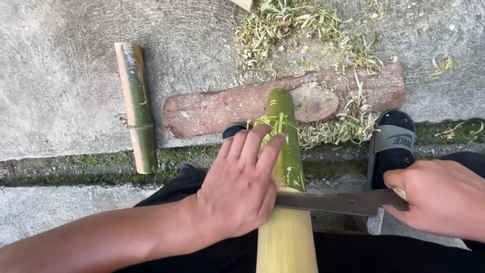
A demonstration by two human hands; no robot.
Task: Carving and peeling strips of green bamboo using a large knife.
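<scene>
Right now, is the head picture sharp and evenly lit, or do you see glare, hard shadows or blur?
Head view: soft, even daylight, no hard shadows, no strong glare. The bamboo pole, the knife blade and the left hand look sharp; the right hand is cut by the frame edge; straight edges show little bending.

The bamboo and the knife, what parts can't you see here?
Head view only:
- Knife handle: hidden inside the right hand.
- Blade tip: hidden under the left hand.
- Bamboo pole near end: cut off by the bottom edge.
- Left sandal: mostly behind the left hand.
</scene>
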